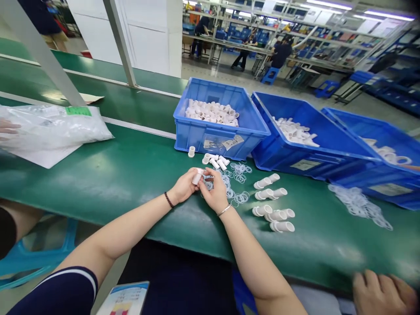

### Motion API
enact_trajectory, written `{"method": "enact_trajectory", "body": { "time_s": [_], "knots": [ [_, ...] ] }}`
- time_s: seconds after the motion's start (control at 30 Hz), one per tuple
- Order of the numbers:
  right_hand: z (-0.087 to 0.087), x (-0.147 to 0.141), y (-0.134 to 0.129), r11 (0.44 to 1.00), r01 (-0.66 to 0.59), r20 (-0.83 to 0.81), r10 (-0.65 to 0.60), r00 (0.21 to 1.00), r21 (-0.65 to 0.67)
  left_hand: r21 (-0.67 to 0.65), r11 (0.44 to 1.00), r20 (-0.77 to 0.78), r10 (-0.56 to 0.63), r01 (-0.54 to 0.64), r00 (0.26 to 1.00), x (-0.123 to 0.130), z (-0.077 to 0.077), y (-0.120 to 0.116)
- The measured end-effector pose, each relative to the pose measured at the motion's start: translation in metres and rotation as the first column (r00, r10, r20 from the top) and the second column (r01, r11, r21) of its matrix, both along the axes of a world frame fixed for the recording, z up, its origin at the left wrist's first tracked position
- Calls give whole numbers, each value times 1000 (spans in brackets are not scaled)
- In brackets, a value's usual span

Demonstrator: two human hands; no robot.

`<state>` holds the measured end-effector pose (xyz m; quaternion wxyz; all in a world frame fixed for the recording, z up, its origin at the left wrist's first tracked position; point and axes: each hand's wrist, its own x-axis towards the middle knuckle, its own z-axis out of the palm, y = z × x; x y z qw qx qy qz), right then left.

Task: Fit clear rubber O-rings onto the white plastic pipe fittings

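My left hand [184,188] is closed around a short white plastic pipe fitting [197,176], held just above the green table. My right hand [215,191] comes in from the other side, thumb and fingers bent together at the fitting's edge. Whatever lies between those fingertips is too small to make out. Several thin clear rings [241,197] are scattered beside and beyond my right hand. Just past my hands, several small white fittings [215,163] lie in a loose group, with one fitting [191,152] upright to their left. Several flanged white fittings [277,215] stand in short rows to the right.
Three blue bins, a left bin [216,136], a middle bin [305,162] and a right bin [390,186], hold white parts. Larger clear rings [359,204] lie before the right one. A plastic bag [65,127] lies left. Other people's hands show at left and lower right.
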<state>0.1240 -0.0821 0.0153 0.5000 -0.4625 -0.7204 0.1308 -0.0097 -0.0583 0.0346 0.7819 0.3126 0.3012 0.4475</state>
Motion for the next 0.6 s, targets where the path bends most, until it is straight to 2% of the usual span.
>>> {"method": "enact_trajectory", "body": {
  "time_s": [0.1, 0.23, 0.37, 0.47, 0.6],
  "knots": [
    [3, -1, -3, 1000, -11, 22, 11, 1000, 14, 30, 999, -42, 13, -12, 999, 0, -1, -2],
    [11, 11, 3, 998, -29, 154, 21, 988, 54, 39, 998, -46, 58, -57, 997, 0, -4, 1],
    [12, 36, 31, 979, 204, 281, -192, 940, -13, -54, 998, 20, 37, -36, 999, -4, -1, 7],
    [5, 48, 55, 943, 328, 370, -284, 885, -61, -119, 993, 79, 14, -4, 997, -6, 4, 8],
    [-3, 46, 69, 907, 414, 443, -344, 828, -70, -56, 998, 38, -9, 12, 999, -5, 4, 6]
  ]
}}
